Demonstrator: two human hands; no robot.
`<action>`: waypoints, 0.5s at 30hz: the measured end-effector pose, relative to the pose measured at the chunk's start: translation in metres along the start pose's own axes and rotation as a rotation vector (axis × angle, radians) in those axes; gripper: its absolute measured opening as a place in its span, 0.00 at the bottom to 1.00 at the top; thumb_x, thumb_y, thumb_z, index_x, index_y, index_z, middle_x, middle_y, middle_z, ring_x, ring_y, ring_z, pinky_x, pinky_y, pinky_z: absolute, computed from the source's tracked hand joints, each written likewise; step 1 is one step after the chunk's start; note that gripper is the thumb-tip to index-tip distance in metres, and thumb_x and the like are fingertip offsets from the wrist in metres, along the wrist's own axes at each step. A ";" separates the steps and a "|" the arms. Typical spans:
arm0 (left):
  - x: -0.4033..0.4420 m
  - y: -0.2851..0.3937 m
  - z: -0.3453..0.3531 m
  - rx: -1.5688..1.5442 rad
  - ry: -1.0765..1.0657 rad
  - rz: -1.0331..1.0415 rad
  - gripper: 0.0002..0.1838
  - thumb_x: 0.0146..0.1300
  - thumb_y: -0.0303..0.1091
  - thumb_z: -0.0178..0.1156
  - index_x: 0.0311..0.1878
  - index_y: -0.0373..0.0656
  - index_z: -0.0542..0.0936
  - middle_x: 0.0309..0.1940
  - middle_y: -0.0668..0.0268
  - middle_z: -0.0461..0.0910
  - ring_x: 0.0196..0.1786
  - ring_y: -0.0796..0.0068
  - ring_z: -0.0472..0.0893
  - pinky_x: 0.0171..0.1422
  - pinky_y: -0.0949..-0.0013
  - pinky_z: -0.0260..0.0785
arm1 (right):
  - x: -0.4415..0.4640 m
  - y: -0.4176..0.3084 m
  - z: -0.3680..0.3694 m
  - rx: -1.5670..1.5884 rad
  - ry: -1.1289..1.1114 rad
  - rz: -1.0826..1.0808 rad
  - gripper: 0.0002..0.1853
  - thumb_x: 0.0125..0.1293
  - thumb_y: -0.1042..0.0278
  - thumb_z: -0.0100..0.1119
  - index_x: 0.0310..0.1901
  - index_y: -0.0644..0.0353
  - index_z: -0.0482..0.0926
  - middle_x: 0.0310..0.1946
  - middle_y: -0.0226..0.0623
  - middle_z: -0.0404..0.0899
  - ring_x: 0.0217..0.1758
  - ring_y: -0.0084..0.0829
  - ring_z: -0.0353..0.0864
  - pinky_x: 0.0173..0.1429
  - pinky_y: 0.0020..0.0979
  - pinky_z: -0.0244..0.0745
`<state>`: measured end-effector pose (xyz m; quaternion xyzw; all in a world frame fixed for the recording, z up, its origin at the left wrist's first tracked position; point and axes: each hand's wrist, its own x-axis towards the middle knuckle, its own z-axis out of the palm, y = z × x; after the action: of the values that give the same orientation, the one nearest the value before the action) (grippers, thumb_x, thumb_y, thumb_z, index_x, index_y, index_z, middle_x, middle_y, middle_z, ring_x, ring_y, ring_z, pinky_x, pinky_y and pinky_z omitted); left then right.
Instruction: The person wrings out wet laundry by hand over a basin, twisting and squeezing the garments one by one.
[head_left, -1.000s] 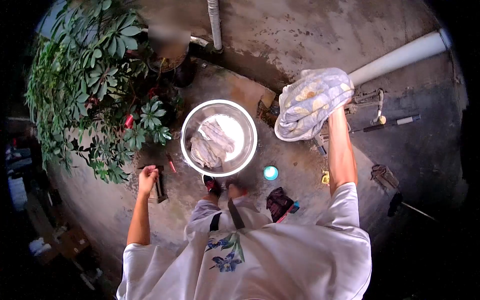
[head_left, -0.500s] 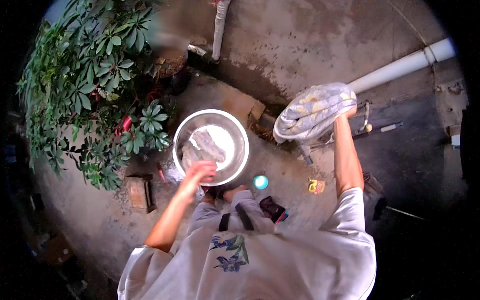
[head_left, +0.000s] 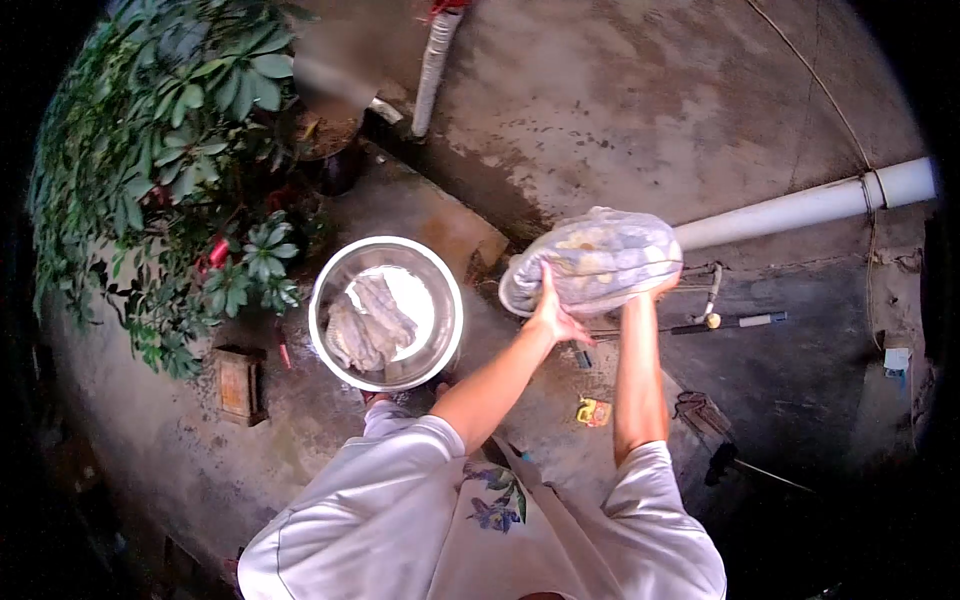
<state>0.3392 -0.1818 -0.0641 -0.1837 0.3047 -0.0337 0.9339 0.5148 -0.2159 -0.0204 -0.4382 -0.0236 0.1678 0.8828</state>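
A bulky bundle of padded cloth (head_left: 595,255), grey-white with yellow patches, is held up in front of me on the right. My right hand (head_left: 660,285) grips its right end from the near side, the fingers mostly hidden by the cloth. At its near left side is my left hand (head_left: 560,318), with one digit lying up against the fabric and the other fingers spread just below it. A metal basin (head_left: 325,285) stands to the left, near my feet. Inside lie wet-looking, patterned grey pieces of cloth (head_left: 365,325).
Leafy plants (head_left: 170,180) fill the left side. A wooden block (head_left: 238,385) rests on the floor near the basin. A white pipe (head_left: 800,205) runs along the right wall, with a tap pipe (head_left: 713,295) below. A yellow packet (head_left: 593,411) lies on the floor.
My left hand has left the basin and moved right to the cloth bundle. The bundle has shifted left and slightly nearer in view, still in my right hand.
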 end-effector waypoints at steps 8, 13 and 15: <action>0.098 0.004 0.023 -0.275 -0.283 0.491 0.55 0.44 0.83 0.52 0.73 0.59 0.61 0.75 0.65 0.56 0.74 0.52 0.55 0.73 0.33 0.45 | -0.008 0.003 -0.015 -0.062 -0.173 -0.016 0.25 0.73 0.51 0.37 0.59 0.62 0.71 0.57 0.43 0.74 0.59 0.40 0.73 0.64 0.42 0.71; 0.119 -0.004 0.039 -0.375 -0.296 0.597 0.39 0.58 0.68 0.55 0.67 0.53 0.70 0.67 0.65 0.69 0.68 0.58 0.67 0.71 0.47 0.59 | -0.010 0.001 -0.022 -0.226 -0.424 0.151 0.24 0.75 0.54 0.40 0.64 0.63 0.66 0.61 0.44 0.72 0.63 0.41 0.71 0.68 0.41 0.68; 0.122 0.004 0.040 -0.356 -0.308 0.576 0.38 0.60 0.65 0.53 0.68 0.51 0.68 0.67 0.64 0.69 0.68 0.58 0.67 0.72 0.48 0.58 | -0.016 0.000 -0.022 -0.220 -0.422 0.235 0.24 0.75 0.55 0.41 0.65 0.62 0.65 0.64 0.45 0.69 0.64 0.41 0.70 0.70 0.41 0.66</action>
<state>0.4616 -0.1864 -0.1034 -0.2528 0.2008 0.3119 0.8936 0.5038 -0.2381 -0.0318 -0.4864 -0.1742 0.3535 0.7798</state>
